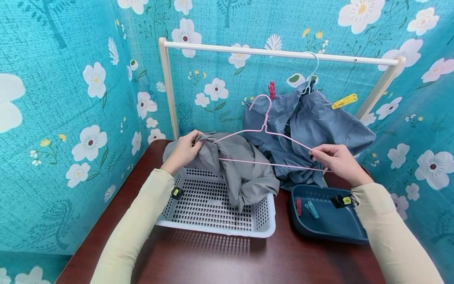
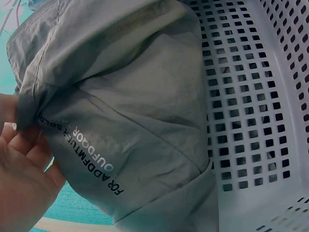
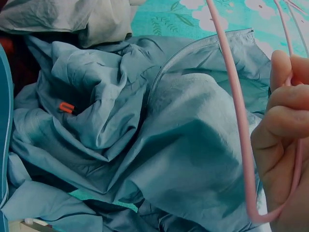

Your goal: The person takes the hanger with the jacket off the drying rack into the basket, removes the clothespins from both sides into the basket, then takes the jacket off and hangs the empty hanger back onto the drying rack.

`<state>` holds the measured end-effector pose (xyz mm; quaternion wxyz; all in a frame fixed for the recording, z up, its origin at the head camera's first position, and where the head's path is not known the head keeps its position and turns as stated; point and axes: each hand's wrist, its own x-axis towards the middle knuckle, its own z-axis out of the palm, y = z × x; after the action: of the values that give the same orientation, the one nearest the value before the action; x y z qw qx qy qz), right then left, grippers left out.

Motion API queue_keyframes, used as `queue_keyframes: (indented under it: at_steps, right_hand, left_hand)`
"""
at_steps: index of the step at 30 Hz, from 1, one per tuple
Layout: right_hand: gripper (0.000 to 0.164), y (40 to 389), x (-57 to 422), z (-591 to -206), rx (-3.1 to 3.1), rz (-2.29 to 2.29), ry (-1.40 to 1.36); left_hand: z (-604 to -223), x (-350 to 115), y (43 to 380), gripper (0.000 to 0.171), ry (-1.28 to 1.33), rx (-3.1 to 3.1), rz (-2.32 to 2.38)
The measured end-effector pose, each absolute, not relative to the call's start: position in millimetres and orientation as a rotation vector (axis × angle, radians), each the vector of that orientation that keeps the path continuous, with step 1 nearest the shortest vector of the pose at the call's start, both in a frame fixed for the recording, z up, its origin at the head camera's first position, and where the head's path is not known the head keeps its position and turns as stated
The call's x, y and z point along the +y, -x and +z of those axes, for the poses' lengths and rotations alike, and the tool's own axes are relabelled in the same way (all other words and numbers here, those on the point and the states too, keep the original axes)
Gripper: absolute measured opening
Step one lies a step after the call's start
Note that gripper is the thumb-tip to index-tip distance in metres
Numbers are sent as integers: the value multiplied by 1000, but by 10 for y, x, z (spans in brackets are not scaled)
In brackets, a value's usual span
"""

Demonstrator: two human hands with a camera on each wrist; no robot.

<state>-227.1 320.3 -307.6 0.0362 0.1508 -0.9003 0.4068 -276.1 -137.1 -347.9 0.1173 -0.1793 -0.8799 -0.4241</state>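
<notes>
My left hand (image 1: 185, 152) grips a bunched edge of a grey garment (image 1: 248, 165), which drapes over the back of a light grey basket (image 1: 216, 228). Dark and pale lettering shows on this garment (image 2: 130, 135) in the left wrist view. A pink hanger (image 1: 266, 118) hovers with its hook upward, its left end hidden in the grey cloth near my left fingers. At the hanger's other end, my right hand (image 1: 335, 161) pinches the sloping arm. The right wrist view has the fingers (image 3: 277, 121) curled round the pink hanger rod (image 3: 236, 96).
Behind stands a rack with a white rail (image 1: 227, 49). A blue garment (image 1: 319, 122) hangs from it on a pale blue hanger (image 1: 313, 67), with a red clothespin (image 1: 271, 90) and a yellow clothespin (image 1: 344, 101). A dark blue bin (image 1: 333, 235) at right holds clothespins (image 1: 312, 210).
</notes>
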Motion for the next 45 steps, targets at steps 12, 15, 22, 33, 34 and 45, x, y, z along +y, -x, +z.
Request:
queue_keyframes:
  at_steps: [12,15,22,33,34,45]
  right_hand:
    - [34,2297,3323,-3086,-2742,1225,-474]
    - [34,2292,3350,-3076,-2737,1228,-458]
    - [33,2306,3405,-3068,-2726,1239,-449]
    - [39,2269,3412,-3062,-2686,1273,-371]
    - [40,2267,3409,-3059,-2678,1283,-357]
    - [37,2325,3335,-3070,-2630,1306,-366]
  left_hand:
    - [-3547,-1456,2789,23,559,-2626,-1197]
    - [-3570,-1497,2792,24,517,-2630,-1194]
    - [-3611,-1568,2793,25,509,-2650,-1166]
    - [-3677,-1621,2818,30,457,-2716,-1159]
    - [-3687,-1624,2823,30,456,-2732,-1159]
    - [-3740,-1388,2780,29,777,-2931,-1101]
